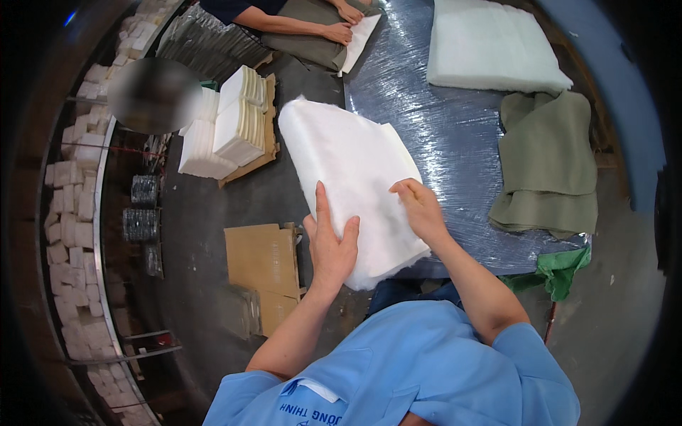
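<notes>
A thick white sheet of padding (348,153), folded in layers with fluffy edges, lies tilted in front of me. It overhangs the left edge of the film-wrapped table (455,163). My left hand (330,248) rests on the padding's near left side, thumb and forefinger spread; its other fingers are partly hidden. At the padding's right edge my right hand (420,211) is closed, with thumb and forefinger pinching the white material. The padding's underside is hidden.
Olive-green folded fabric (547,163) and a thick white padding stack (494,46) lie on the table's right side. Across from me, another person's hands (341,28) handle grey-green fabric. Foam blocks (238,117), flattened cardboard (263,259) and shelves of white bundles (74,234) stand left.
</notes>
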A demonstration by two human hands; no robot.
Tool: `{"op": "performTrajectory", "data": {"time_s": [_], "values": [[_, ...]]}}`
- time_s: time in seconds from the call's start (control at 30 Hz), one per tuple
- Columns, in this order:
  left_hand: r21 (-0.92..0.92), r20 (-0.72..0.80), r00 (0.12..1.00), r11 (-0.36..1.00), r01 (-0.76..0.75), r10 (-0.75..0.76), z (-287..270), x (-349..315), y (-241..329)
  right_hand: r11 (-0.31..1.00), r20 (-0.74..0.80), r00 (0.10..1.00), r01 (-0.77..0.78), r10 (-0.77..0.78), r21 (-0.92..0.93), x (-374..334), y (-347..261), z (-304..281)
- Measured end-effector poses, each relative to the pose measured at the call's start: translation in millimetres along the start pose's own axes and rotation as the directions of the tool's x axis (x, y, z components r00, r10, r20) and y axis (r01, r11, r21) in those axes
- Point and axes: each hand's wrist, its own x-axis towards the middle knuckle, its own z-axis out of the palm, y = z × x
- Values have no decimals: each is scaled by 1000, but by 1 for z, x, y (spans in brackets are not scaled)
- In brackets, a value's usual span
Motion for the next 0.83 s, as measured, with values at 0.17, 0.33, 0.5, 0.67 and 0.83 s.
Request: {"op": "performTrajectory", "data": {"time_s": [0.17, 0.33, 0.5, 0.67, 0.83], "values": [[-13, 19, 999, 999, 46, -46, -3, 6, 10, 950, 141, 990, 32, 13, -312, 15, -62, 44], [9, 36, 999, 1000, 2, -2, 0, 9, 4, 869, 94, 977, 212, -190, -446, 31, -22, 59], [-78, 8, 999, 996, -52, 53, 5, 11, 10, 820, -23, 978, -188, 209, -540, 46, 39, 10], [-10, 28, 1000, 1000, -10, 11, 4, 12, 11, 990, -27, 990, 142, -141, 23, 34, -37, 36], [87, 101, 994, 995, 42, -50, 1, 18, 11, 910, 288, 941, 267, -175, -318, 46, -51, 49]]}}
